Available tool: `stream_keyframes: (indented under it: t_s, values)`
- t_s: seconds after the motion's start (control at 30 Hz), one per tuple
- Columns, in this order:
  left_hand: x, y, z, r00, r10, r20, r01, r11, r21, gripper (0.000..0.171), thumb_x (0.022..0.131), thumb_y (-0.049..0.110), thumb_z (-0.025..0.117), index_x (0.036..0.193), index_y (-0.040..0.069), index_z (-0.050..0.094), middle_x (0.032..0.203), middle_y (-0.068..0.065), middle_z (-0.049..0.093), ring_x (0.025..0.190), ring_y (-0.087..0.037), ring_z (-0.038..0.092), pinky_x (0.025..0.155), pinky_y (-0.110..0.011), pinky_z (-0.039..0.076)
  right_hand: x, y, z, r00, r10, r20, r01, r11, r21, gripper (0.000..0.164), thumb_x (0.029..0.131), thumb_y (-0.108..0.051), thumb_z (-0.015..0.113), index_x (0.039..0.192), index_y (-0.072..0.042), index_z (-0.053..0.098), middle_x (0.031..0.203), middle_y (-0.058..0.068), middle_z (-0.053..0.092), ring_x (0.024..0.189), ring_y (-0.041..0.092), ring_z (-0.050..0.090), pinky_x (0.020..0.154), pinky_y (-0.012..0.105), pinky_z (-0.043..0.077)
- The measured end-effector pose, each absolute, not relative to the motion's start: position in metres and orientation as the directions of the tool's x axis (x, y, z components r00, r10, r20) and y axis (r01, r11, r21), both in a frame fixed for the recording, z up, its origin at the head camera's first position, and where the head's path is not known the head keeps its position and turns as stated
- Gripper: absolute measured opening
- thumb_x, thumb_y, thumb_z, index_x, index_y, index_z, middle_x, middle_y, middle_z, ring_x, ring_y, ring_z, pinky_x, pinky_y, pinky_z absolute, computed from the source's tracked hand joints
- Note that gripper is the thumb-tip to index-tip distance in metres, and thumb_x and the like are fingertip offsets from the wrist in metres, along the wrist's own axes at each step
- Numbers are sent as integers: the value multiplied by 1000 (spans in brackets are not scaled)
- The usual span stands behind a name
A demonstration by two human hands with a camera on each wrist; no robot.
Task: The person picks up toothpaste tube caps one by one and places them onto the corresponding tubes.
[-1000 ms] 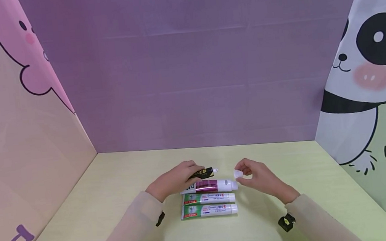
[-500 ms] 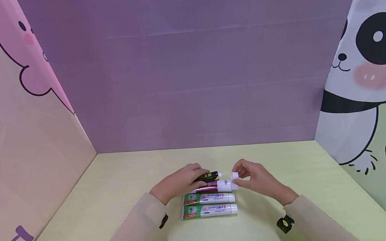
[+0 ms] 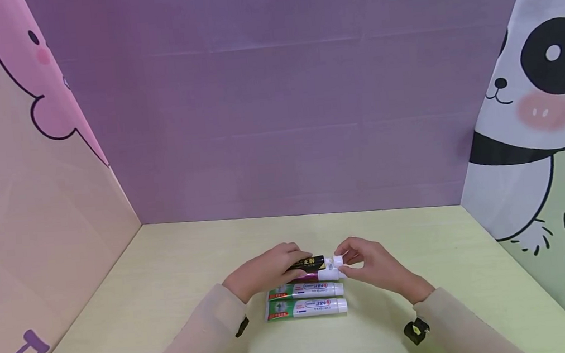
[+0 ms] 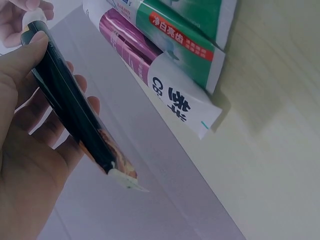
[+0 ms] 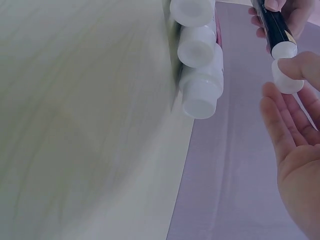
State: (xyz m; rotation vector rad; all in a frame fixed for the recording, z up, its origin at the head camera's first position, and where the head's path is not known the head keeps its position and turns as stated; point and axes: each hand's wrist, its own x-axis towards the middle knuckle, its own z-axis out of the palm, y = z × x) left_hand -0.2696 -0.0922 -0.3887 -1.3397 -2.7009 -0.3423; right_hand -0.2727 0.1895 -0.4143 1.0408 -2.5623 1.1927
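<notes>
My left hand (image 3: 269, 268) grips a black toothpaste tube (image 4: 70, 100) with its thumb on top and fingers beneath. The tube's white shoulder points right. My right hand (image 3: 378, 268) pinches a white cap (image 5: 287, 77) between thumb and fingers, right at the tube's mouth and in line with it. In the head view both hands are above a purple and white toothpaste tube (image 4: 132, 57), partly covering it. Nearer to me lie two green and white toothpaste tubes, the middle one (image 3: 317, 290) and the front one (image 3: 319, 307), side by side with caps to the right.
The pale wooden table (image 3: 192, 240) ends at a purple back wall (image 3: 277, 115). Printed side panels stand left and right, with a pink figure (image 3: 9, 54) and a panda (image 3: 547, 91). A black wrist device (image 3: 417, 330) sits at my right cuff.
My left hand has moved right with the black tube, and my right hand has moved slightly left with the cap. The gap between cap and tube mouth has closed. The other tubes stay put.
</notes>
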Motion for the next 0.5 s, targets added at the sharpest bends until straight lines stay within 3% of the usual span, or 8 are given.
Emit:
stream_keyframes:
  t_s: [0.5]
  values:
    - [-266,-85,-387,-569,794,214,822,548,152,41,100,26,63,135,3,61,114,-3,62,98,-13,54,87,-24,49,-268,189,-414,-738,-548,394,-646,404,-647,27,88,-7,78,111,-9,65,105,-1,67,93,15,67,86,31,55]
